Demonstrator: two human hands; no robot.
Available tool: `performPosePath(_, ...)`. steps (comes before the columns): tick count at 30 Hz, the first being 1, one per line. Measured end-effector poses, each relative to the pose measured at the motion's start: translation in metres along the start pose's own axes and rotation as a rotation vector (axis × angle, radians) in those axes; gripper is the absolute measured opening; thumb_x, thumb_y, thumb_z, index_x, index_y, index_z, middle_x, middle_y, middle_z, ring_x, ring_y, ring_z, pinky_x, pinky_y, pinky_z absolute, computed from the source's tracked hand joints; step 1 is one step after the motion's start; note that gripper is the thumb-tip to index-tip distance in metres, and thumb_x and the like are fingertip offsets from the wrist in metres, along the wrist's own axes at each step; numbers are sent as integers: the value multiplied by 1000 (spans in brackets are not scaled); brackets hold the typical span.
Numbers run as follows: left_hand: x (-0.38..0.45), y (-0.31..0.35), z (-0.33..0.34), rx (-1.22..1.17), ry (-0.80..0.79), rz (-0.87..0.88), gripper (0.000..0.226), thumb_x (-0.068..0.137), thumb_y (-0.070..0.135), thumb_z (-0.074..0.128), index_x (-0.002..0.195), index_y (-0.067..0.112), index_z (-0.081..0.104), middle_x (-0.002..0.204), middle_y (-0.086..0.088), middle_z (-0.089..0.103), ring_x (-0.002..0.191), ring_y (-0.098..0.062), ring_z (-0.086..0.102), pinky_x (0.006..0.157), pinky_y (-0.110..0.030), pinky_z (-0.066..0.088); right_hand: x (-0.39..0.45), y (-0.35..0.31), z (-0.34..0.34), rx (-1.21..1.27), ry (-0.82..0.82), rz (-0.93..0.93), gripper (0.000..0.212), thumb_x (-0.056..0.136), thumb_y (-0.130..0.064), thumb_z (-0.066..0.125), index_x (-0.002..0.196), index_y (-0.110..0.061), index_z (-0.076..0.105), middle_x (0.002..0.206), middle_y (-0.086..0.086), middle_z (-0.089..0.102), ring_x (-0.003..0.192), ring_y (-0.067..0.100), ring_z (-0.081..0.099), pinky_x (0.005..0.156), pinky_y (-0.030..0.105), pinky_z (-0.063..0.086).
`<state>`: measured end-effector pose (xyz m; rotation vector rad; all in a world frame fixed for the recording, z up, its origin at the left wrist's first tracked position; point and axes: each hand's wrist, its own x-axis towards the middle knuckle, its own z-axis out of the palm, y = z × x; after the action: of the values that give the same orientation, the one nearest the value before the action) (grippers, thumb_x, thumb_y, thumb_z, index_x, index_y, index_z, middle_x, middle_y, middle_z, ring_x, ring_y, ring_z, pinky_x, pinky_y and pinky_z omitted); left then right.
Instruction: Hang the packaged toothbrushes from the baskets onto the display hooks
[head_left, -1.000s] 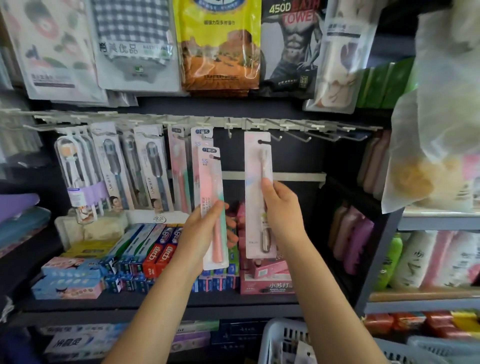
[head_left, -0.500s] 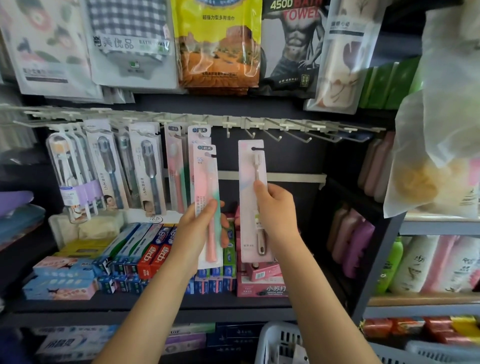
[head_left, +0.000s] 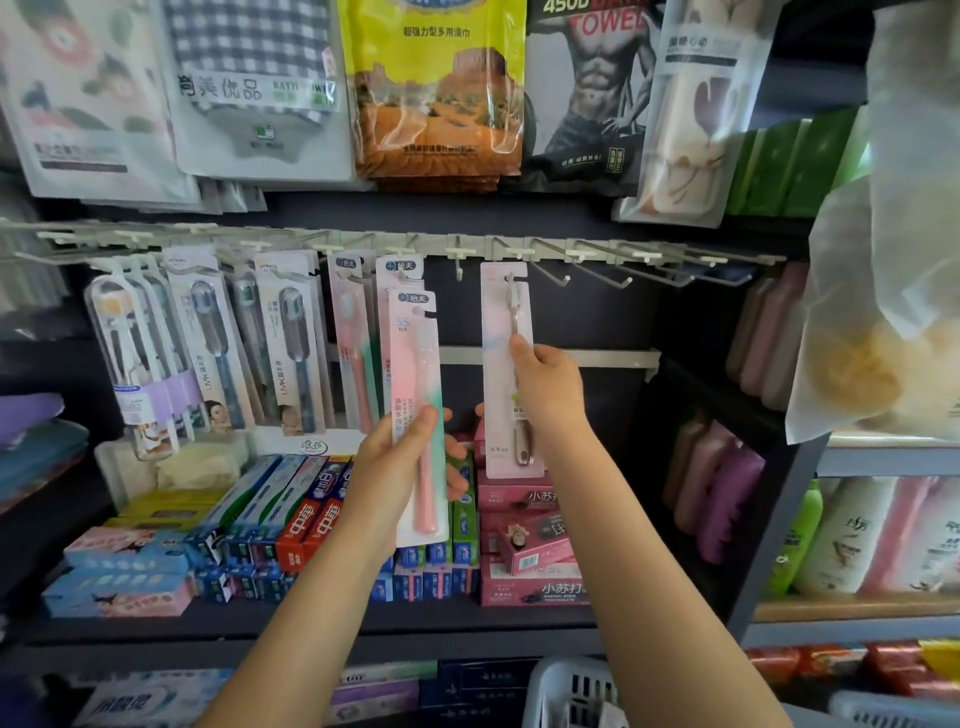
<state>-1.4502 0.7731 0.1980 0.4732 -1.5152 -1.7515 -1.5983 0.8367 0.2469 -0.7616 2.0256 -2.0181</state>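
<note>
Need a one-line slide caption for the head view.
Right hand lifts a pale pink toothbrush pack to a display hook; left hand holds a pink-and-green toothbrush pack ready.

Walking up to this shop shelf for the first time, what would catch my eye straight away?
Two bare arms reach up at the centre: the right hand holds a pale pink toothbrush pack with its top at a hook on the rail, while the left hand grips a pink-and-green toothbrush pack beside it. Above hangs a bright yellow bag, and red and blue toothpaste boxes crowd the shelf below.
</note>
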Motion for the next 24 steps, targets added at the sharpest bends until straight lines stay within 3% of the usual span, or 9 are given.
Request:
performPosePath(2, 1, -2, -1, 37, 5, 4, 24, 101, 33, 56, 107, 15, 69, 89, -12, 76, 65, -26, 72, 56, -30, 58, 4, 10, 1, -27, 51, 37, 45, 103, -39, 52, 68, -13, 43, 61, 2, 43, 53, 17, 48, 55, 28, 39)
performPosePath(4, 4, -7, -5, 54, 25, -9, 20, 98, 35, 60, 104, 19, 72, 93, -5, 78, 79, -22, 75, 68, -32, 61, 3, 22, 1, -46, 64, 89, 40, 102, -40, 55, 75, -9, 53, 71, 4, 47, 66, 17, 43, 62, 30, 37)
performPosePath(6, 7, -12, -8, 71, 54, -27, 16, 94, 37, 66, 102, 26, 74, 98, 7, 78, 92, -13, 74, 82, -32, 58, -2, 32, -1, -29, 57, 146, 29, 101, -33, 57, 112, -7, 60, 94, 3, 58, 79, 14, 52, 62, 23, 41)
performPosePath(8, 8, -14, -8, 82, 67, -14, 10, 92, 35, 70, 99, 30, 74, 95, 18, 77, 90, 4, 70, 78, -18, 51, -15, 38, -5, 21, 97, 157, 37, 100, -22, 60, 134, -10, 49, 105, -1, 58, 80, 6, 53, 60, 14, 41)
performPosePath(10, 7, -14, -6, 87, 55, 6, 6, 91, 33, 71, 94, 28, 75, 92, 21, 76, 84, 11, 68, 68, -8, 46, -30, 40, -8, 43, 114, 112, 30, 101, -16, 58, 130, -14, 51, 107, -6, 58, 80, 2, 54, 57, 13, 44)
performPosePath(12, 6, -14, -3, 103, 38, 31, 8, 90, 30, 72, 88, 23, 76, 89, 17, 77, 81, 8, 70, 64, -5, 47, -46, 37, -5, 28, 4, 39, 19, 102, -23, 56, 118, -15, 63, 100, -7, 67, 87, 5, 64, 64, 13, 47)
performPosePath(16, 1, -15, -4, 138, 2, 64, 19, 84, 38, 73, 87, 20, 78, 90, 3, 79, 87, -11, 74, 76, -24, 56, -64, 30, 5, 8, -270, -95, 23, 101, -31, 59, 99, -12, 72, 95, 7, 74, 91, 20, 70, 83, 33, 57)
performPosePath(19, -3, -14, -9, 167, -32, 61, 32, 81, 45, 71, 90, 16, 78, 91, -2, 78, 92, -19, 73, 86, -35, 55, -63, 28, 11, 2, -251, -120, 26, 101, -25, 60, 90, -2, 68, 96, 30, 64, 77, 27, 59, 77, 44, 53)
performPosePath(24, -5, -9, -27, 187, 42, 73, 10, 96, 28, 66, 91, 29, 75, 85, 17, 75, 84, 1, 67, 76, -18, 50, -63, 21, 24, 8, -178, -137, 26, 103, -24, 56, 91, -2, 65, 93, 28, 63, 74, 21, 55, 70, 36, 49)
